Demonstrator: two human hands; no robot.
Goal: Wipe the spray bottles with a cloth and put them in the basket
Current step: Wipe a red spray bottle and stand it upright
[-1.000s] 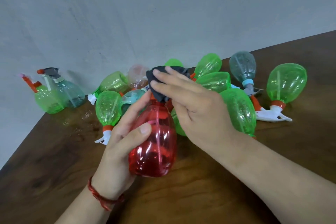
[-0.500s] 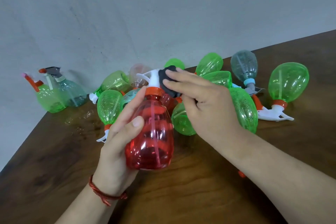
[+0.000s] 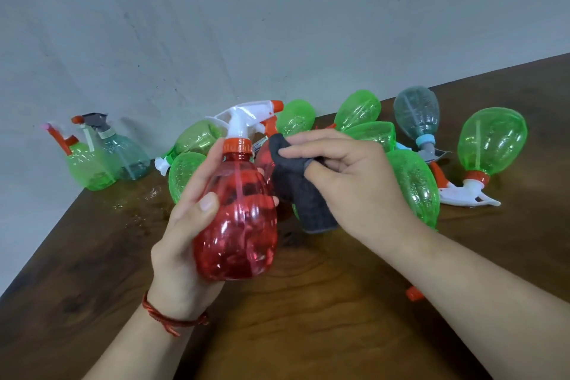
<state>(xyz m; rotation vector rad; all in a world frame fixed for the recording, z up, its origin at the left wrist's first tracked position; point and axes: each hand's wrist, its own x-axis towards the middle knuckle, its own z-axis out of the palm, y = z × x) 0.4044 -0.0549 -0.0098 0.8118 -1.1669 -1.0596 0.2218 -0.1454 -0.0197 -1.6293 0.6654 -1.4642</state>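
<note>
The red spray bottle [image 3: 237, 219] is above the wooden table [image 3: 339, 318], in front of the person, and it stands almost upright. Its long axis runs from the round base, near the person, up to the white trigger head [image 3: 246, 117]. The orange nozzle tip points to the right and a little away, toward the wall [image 3: 277, 25].

The left hand [image 3: 182, 231] grips the bottle from its left side: the thumb lies on the front and the fingers are curled around the back. The right hand [image 3: 348, 182] is just to the right of the bottle, at the height of its shoulder. It pinches a dark grey cloth [image 3: 296, 194] between the thumb and the bent fingers. The cloth hangs right beside the bottle's right side; I cannot tell if it touches.

Behind the hands, several green bottles [image 3: 490, 142] lie in a pile on the table.
</note>
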